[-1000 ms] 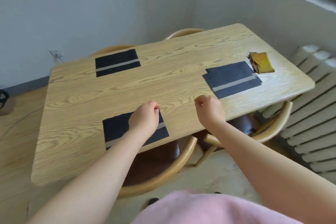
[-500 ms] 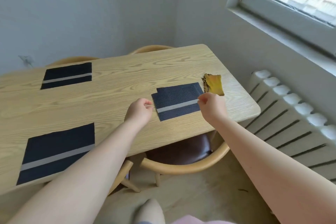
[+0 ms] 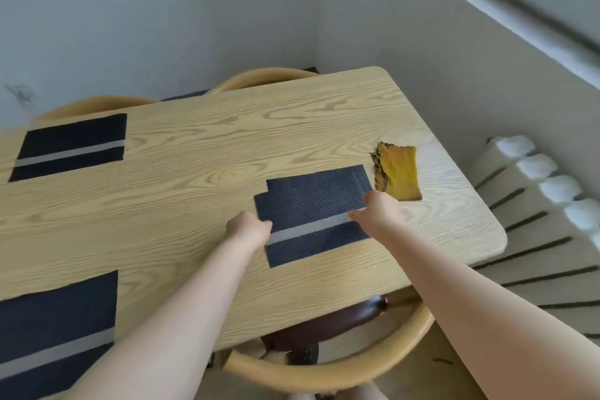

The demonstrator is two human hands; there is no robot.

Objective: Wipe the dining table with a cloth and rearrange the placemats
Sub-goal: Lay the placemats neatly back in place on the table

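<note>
On the wooden dining table [image 3: 201, 204] lie dark placemats with a grey stripe. Two of them are stacked slightly askew at the right [image 3: 311, 204]. My left hand [image 3: 248, 227] pinches the stack's left edge and my right hand [image 3: 378, 213] pinches its right edge. A yellow cloth [image 3: 399, 174] lies crumpled just beyond the stack, near the right end. Another placemat [image 3: 69, 146] lies at the far left, and one [image 3: 55, 331] at the near left.
A wooden chair with a dark seat [image 3: 328, 331] is tucked under the near edge below the stack. Two more chair backs [image 3: 263, 76] show behind the far edge. A white radiator [image 3: 545, 204] stands right of the table under a window sill.
My hands left the near-left placemat and moved right to the stacked pair, now gripping its two side edges. My view turned right and closer to that end of the table.
</note>
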